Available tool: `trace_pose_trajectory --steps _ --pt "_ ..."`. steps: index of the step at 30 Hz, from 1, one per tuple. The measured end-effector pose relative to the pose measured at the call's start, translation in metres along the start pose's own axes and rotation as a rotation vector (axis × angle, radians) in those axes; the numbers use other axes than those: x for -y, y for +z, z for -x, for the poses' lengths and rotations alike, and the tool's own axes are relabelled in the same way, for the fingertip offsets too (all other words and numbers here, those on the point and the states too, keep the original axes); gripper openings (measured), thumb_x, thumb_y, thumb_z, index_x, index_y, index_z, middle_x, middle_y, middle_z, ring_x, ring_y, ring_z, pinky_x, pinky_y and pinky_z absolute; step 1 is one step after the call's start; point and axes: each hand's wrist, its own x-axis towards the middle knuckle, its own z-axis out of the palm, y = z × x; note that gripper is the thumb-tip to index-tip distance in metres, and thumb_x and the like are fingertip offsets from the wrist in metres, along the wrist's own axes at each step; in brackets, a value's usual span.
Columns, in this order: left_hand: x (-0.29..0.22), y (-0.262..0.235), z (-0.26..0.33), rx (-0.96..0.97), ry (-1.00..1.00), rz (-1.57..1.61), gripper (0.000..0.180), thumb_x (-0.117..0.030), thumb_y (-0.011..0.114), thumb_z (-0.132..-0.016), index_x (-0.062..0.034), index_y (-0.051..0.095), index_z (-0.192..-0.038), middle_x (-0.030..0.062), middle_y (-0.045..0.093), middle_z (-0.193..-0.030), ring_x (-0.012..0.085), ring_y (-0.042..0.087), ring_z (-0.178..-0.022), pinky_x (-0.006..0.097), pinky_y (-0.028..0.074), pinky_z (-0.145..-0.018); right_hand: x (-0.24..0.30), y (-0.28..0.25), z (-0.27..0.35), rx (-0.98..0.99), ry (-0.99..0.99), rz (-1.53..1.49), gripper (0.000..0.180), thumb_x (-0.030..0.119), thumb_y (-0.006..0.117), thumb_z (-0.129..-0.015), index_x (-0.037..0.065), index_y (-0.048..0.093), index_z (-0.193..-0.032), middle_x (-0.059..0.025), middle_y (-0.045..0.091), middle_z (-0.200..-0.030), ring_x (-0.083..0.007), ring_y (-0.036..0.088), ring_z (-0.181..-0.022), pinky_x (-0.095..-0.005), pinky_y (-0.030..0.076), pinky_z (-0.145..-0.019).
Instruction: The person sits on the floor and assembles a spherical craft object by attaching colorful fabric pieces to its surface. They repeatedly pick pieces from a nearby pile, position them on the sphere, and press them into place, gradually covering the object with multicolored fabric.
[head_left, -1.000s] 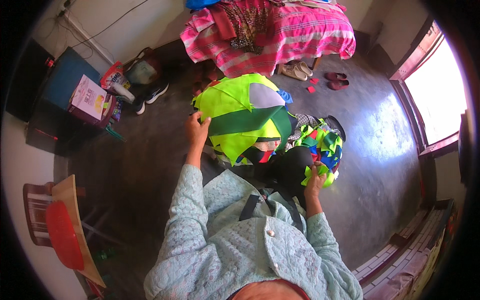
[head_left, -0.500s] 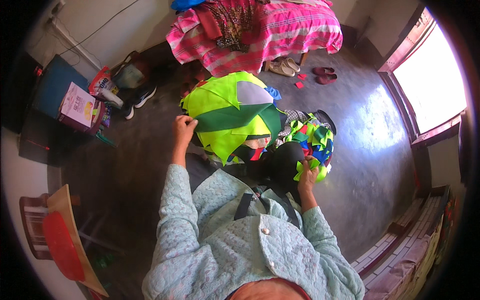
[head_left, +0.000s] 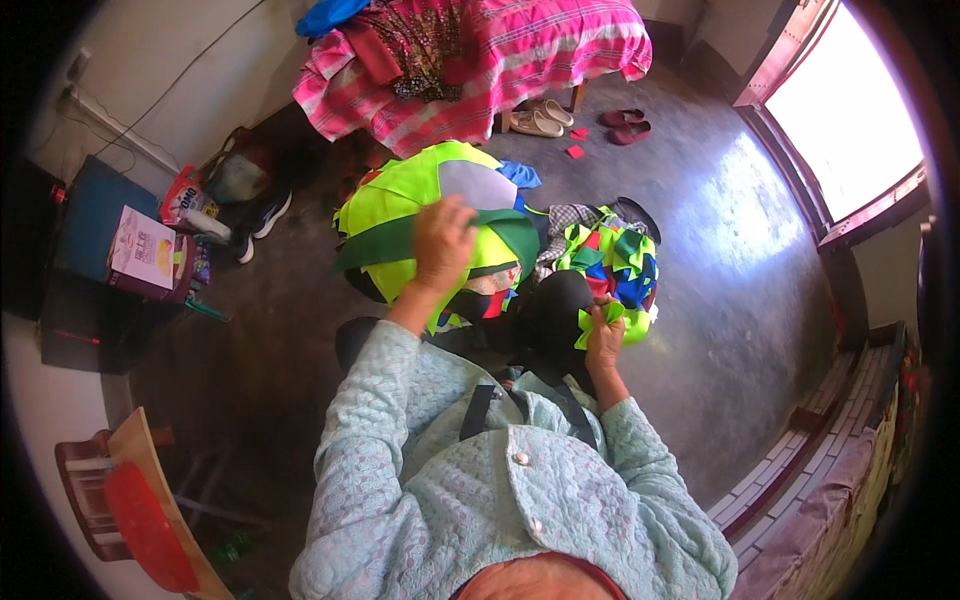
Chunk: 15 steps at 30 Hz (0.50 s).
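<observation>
My left hand (head_left: 445, 240) is over the middle of a large mound of cloth pieces, fingers curled but smeared by motion, so its grip is unclear. Under it, a dark green cloth strip (head_left: 385, 248) crosses bright yellow-green cloth (head_left: 390, 200). A grey cloth piece (head_left: 478, 184) shows at the mound's top right. Beside my right knee, my right hand (head_left: 604, 338) is closed on a small yellow-green cloth scrap (head_left: 586, 326). Right behind that hand lies a heap of cloth scraps (head_left: 630, 260) in green, blue, red and yellow-green.
A bed with a pink checked cover (head_left: 500, 60) stands at the back, shoes (head_left: 536, 123) beneath it. Red scraps (head_left: 575, 152) lie on the floor. A dark cabinet (head_left: 85, 290) and boxes are at left, near a wooden chair (head_left: 90, 490). A bright doorway (head_left: 850, 120) is at right.
My left hand has moved right, from the left end of the dark green strip to above the mound's middle. My right hand still pinches its scrap. The whole view has shifted slightly.
</observation>
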Motion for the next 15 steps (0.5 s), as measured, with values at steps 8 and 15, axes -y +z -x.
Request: trace_pose_trajectory --steps 8,15 --pt "-0.034 0.08 0.006 0.475 0.409 -0.326 0.011 -0.017 0.067 -0.07 -0.0129 0.064 -0.08 0.0059 0.059 -0.1 0.022 0.054 -0.101 0.042 0.035 -0.094 0.006 0.001 0.004 -0.017 0.007 0.011 0.008 0.003 0.058 -0.089 0.005 0.059 -0.097 -0.0007 0.057 -0.084 -0.0107 0.055 -0.079 -0.0249 0.046 -0.075" --pt "-0.037 0.085 -0.003 0.458 0.524 -0.458 0.009 -0.017 0.056 -0.08 -0.0142 0.064 -0.076 0.0024 0.056 -0.084 0.0187 0.054 -0.09 0.04 0.036 -0.09 0.004 0.002 0.003 -0.039 -0.016 -0.009 0.007 0.003 0.058 -0.09 0.005 0.059 -0.097 -0.0008 0.057 -0.083 -0.0101 0.055 -0.077 -0.0239 0.046 -0.072"
